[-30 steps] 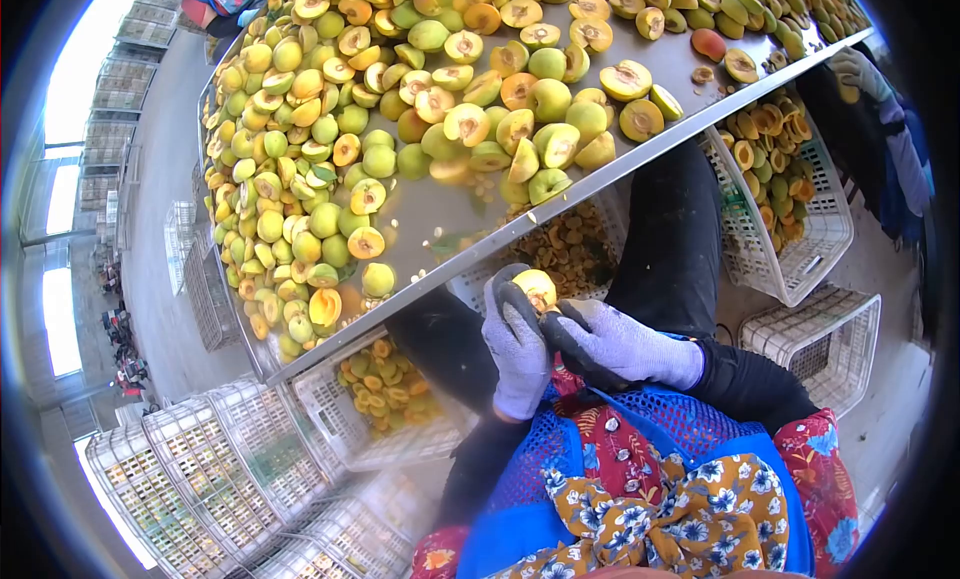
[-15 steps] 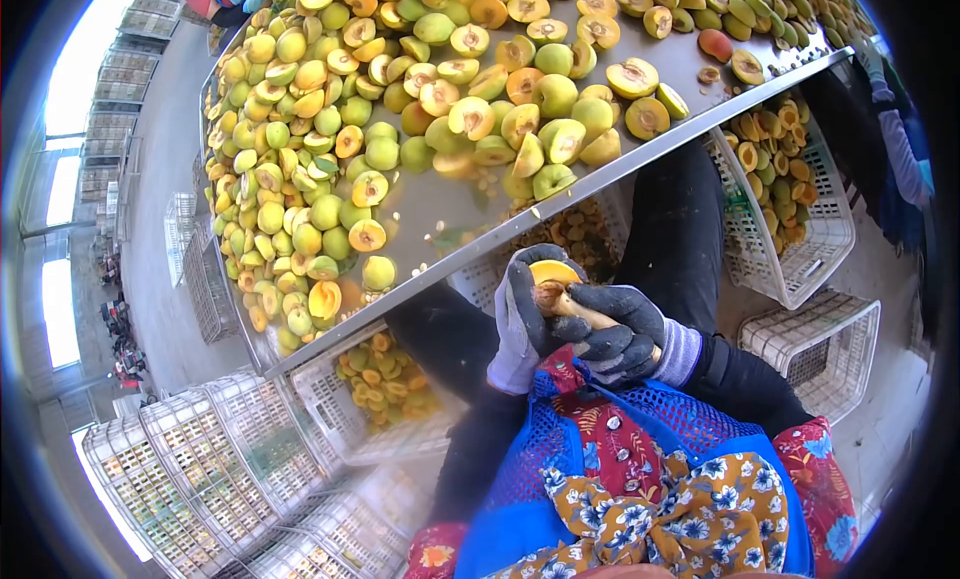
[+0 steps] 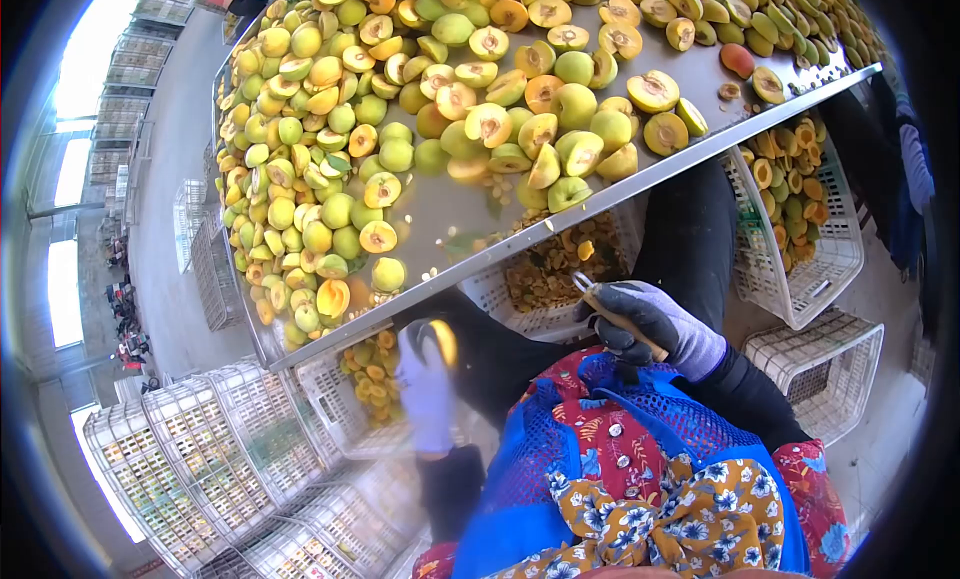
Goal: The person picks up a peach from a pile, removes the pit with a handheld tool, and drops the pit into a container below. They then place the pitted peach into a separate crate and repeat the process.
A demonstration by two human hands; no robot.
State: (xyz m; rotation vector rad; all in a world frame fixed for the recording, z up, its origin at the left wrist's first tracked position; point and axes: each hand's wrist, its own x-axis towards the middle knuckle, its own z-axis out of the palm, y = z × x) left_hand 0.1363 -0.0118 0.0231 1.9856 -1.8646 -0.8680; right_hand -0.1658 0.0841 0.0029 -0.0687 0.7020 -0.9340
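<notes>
My right hand [image 3: 655,324], in a dark-palmed, lilac-cuffed glove, is closed round the wooden handle of a pitting tool [image 3: 606,310]. The tool's small metal loop points up and left. My left hand [image 3: 424,394], smeared by motion, is out to the left beside a crate of peach halves [image 3: 372,391]. A yellow peach half [image 3: 445,343] shows at its fingers. Below the table edge, between my legs, a crate [image 3: 490,297] holds pits and scraps; a small orange piece [image 3: 586,250] shows over it.
A metal table [image 3: 425,224] bears heaps of whole and halved peaches [image 3: 330,209]. To the right stand a crate of halves [image 3: 795,184] and another white crate [image 3: 830,364]. White crates [image 3: 210,449] are stacked at lower left. Another person's sleeve [image 3: 915,164] appears at far right.
My hands were together on the peach half and the tool. My left hand has swung left and down with the half, while my right hand stays near my lap with the tool.
</notes>
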